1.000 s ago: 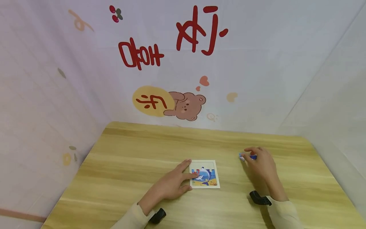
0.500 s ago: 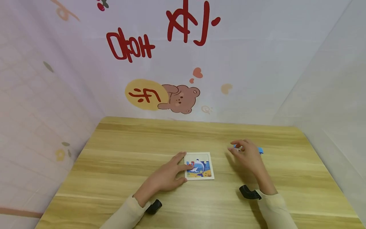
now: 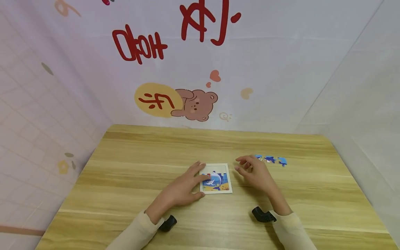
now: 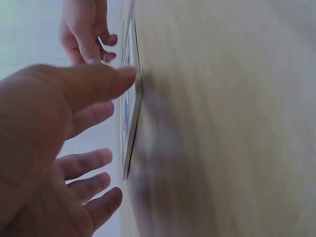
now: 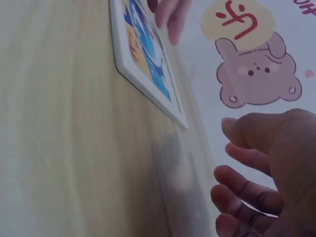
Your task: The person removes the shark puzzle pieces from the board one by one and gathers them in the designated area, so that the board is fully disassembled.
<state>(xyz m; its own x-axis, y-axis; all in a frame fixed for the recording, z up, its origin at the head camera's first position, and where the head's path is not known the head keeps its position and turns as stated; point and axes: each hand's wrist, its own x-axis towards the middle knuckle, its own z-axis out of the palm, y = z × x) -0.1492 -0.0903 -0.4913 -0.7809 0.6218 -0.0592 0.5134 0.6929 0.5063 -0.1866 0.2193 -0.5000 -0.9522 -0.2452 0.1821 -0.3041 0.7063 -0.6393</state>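
A square puzzle board (image 3: 229, 189) with a white rim lies on the table, its lower part filled with a dolphin sea picture and its upper strip bare. My left hand (image 3: 184, 187) rests along the board's left side, fingers fairly straight, one fingertip over the picture. To the right of the board hovers my right hand (image 3: 257, 175), fingers loosely bent and thumb apart. Nothing shows between those fingers in the right wrist view, where the hand (image 5: 266, 182) is close to the camera. Behind it lie loose blue puzzle pieces (image 3: 282, 161), one partly covered by the hand.
The wooden table (image 3: 150, 149) has its far edge against a white wall cloth (image 3: 275, 62) printed with a bear and red characters. Cloth also stands at the left and right sides. A black wrist camera (image 3: 263, 215) sits under the right wrist.
My right hand has moved left from the loose pieces toward the board, uncovering more of them. The left hand stays on the board. The head view has shifted slightly.
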